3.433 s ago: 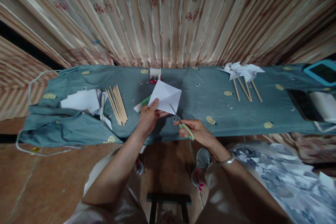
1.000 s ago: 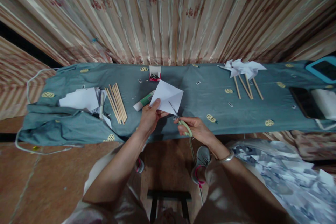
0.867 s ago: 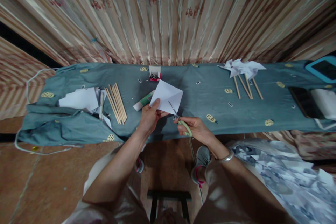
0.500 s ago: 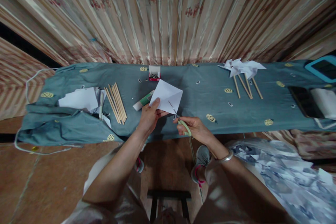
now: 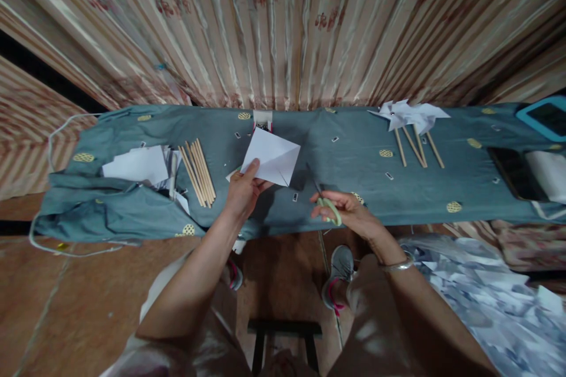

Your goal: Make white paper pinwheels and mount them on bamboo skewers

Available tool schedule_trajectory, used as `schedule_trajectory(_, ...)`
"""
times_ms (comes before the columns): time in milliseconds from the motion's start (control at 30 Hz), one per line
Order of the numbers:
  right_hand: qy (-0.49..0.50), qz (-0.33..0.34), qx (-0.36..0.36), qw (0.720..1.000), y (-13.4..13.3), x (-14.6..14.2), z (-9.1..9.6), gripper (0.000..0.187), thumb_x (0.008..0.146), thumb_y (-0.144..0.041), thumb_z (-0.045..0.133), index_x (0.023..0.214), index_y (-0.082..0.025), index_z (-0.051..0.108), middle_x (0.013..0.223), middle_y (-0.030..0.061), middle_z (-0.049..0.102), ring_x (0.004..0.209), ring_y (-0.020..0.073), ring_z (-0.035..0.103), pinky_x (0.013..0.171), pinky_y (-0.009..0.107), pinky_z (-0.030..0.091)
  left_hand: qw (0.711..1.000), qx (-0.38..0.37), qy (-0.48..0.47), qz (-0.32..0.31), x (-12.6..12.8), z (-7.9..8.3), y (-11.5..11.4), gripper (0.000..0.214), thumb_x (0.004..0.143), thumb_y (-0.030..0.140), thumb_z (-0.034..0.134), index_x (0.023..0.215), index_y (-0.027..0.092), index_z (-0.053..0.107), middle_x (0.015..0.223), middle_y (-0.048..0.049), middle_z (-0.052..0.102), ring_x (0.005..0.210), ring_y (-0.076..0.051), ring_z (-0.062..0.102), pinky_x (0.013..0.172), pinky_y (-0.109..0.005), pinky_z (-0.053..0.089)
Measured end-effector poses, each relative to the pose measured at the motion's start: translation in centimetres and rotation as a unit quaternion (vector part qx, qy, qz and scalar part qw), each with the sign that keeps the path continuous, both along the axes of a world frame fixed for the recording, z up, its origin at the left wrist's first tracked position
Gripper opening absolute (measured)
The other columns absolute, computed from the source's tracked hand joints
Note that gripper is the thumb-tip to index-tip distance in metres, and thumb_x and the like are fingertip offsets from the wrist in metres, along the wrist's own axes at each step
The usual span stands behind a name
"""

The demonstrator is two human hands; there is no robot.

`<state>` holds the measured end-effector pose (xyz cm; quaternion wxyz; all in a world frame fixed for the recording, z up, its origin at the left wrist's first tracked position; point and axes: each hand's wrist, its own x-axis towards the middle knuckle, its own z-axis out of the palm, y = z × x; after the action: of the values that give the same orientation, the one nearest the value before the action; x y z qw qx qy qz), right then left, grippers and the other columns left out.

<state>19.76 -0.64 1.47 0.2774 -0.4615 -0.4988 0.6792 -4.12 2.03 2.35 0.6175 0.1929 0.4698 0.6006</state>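
The small box (image 5: 263,122) at the table's (image 5: 442,188) far edge sits half hidden behind the white paper (image 5: 270,156), contents unreadable. The left hand (image 5: 242,191) pinches that paper in its grip above the table. The right hand (image 5: 351,213) has its grip clenched on the green scissors (image 5: 329,207), which have pulled clear of the paper's edge since 0.5 s ago.

Home craft corner: pleated curtains (image 5: 283,29) beyond the fingers (image 5: 253,167), printed teal cloth (image 5: 349,156) beneath them, wooden sticks (image 5: 197,169) left, paper pinwheels (image 5: 409,115) right.

Head-worn view, steeply down onto table (image 5: 349,156)
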Motion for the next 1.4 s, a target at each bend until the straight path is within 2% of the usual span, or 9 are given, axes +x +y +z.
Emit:
schedule_trajectory(100, 0.003, -0.182, 0.081, 0.98, 1.2, 0.4, -0.4, 0.045, 0.065, -0.048, 0.08, 0.097, -0.02, 0.065, 0.078, 0.0017, 0.072, 0.064, 0.0117, 0.061, 0.063, 0.025, 0.049, 0.999, -0.018, 0.04, -0.032, 0.6, -0.5, -0.3, 0.022, 0.074, 0.032, 0.075, 0.085, 0.015, 0.066, 0.083, -0.0071, 0.076, 0.086, -0.022, 0.072, 0.077, -0.032, 0.059)
schedule_trajectory(167, 0.009, -0.242, 0.113, 0.964, 2.0, 0.4, -0.7, 0.047, 0.061, -0.048, 0.082, 0.096, -0.021, 0.065, 0.079, 0.0012, 0.072, 0.069, 0.0131, 0.063, 0.066, 0.026, 0.049, 0.996, -0.026, 0.058, -0.067, 1.2, -0.9, -0.6, 0.024, 0.069, 0.035, 0.078, 0.079, 0.015, 0.068, 0.081, -0.0075, 0.076, 0.081, -0.023, 0.072, 0.071, -0.031, 0.059)
schedule_trajectory(267, 0.004, -0.246, 0.118, 0.962, 2.7, 0.1, -0.8, 0.051, 0.057, -0.047, 0.084, 0.096, -0.021, 0.064, 0.079, 0.0004, 0.072, 0.068, 0.0126, 0.062, 0.065, 0.025, 0.048, 0.989, -0.025, 0.075, -0.126, 2.0, -1.5, -1.0, 0.03, 0.062, 0.038, 0.082, 0.074, 0.013, 0.071, 0.075, -0.0079, 0.075, 0.073, -0.022, 0.07, 0.066, -0.03, 0.057)
schedule_trajectory(533, 0.025, -0.169, 0.081, 0.982, 3.3, -0.6, -0.6, 0.055, 0.047, -0.038, 0.089, 0.092, -0.019, 0.065, 0.066, -0.0051, 0.067, 0.058, 0.0103, 0.058, 0.056, 0.022, 0.045, 0.966, -0.036, 0.114, -0.228, 2.6, -1.7, -1.8, 0.039, 0.053, 0.046, 0.084, 0.069, 0.013, 0.072, 0.07, -0.0066, 0.073, 0.068, -0.021, 0.067, 0.067, -0.032, 0.053)
schedule_trajectory(633, 0.035, -0.173, 0.069, 0.982, 3.3, -1.0, -0.6, 0.051, 0.045, -0.035, 0.089, 0.087, -0.018, 0.065, 0.06, -0.0065, 0.064, 0.053, 0.0093, 0.054, 0.053, 0.022, 0.043, 0.968, -0.039, 0.11, -0.222, 2.6, -1.8, -1.7, 0.041, 0.056, 0.049, 0.083, 0.073, 0.013, 0.072, 0.076, -0.0088, 0.074, 0.075, -0.024, 0.068, 0.071, -0.033, 0.053)
schedule_trajectory(767, 0.047, -0.282, 0.058, 0.957, 3.5, -2.0, -0.9, 0.051, 0.043, -0.033, 0.087, 0.085, -0.019, 0.062, 0.058, -0.0079, 0.063, 0.05, 0.0087, 0.051, 0.051, 0.022, 0.04, 0.979, -0.007, 0.014, -0.204, 3.2, -1.9, -2.1, 0.055, 0.064, 0.059, 0.076, 0.098, 0.016, 0.072, 0.101, -0.0107, 0.074, 0.096, -0.028, 0.068, 0.08, -0.038, 0.054)
schedule_trajectory(900, 0.068, -0.337, 0.073, 0.936, 3.4, -3.0, -1.3, 0.05, 0.045, -0.033, 0.086, 0.086, -0.019, 0.061, 0.059, -0.0087, 0.062, 0.049, 0.0077, 0.05, 0.051, 0.022, 0.04, 0.977, 0.039, 0.012, -0.208, 4.7, -1.9, -2.9, 0.064, 0.054, 0.052, 0.085, 0.108, 0.02, 0.069, 0.113, -0.0085, 0.071, 0.11, -0.028, 0.063, 0.09, -0.038, 0.051)
schedule_trajectory(1100, 0.073, -0.32, 0.075, 0.942, 2.9, -4.4, -1.5, 0.05, 0.048, -0.035, 0.085, 0.088, -0.02, 0.06, 0.061, -0.0075, 0.063, 0.054, 0.0101, 0.054, 0.055, 0.023, 0.044, 0.987, -0.011, 0.095, -0.129, 5.8, -2.3, -3.3, 0.043, 0.054, 0.038, 0.086, 0.086, 0.013, 0.072, 0.09, -0.0082, 0.075, 0.087, -0.024, 0.068, 0.086, -0.037, 0.052)
schedule_trajectory(1400, 0.077, -0.242, 0.08, 0.964, 2.2, -4.3, -1.0, 0.047, 0.055, -0.042, 0.085, 0.087, -0.019, 0.062, 0.061, -0.0058, 0.063, 0.056, 0.0103, 0.057, 0.054, 0.022, 0.045, 0.995, -0.006, 0.089, -0.049, 4.3, -1.9, -2.1, 0.042, 0.053, 0.031, 0.086, 0.088, 0.013, 0.071, 0.091, -0.0064, 0.074, 0.079, -0.019, 0.066, 0.068, -0.028, 0.052)
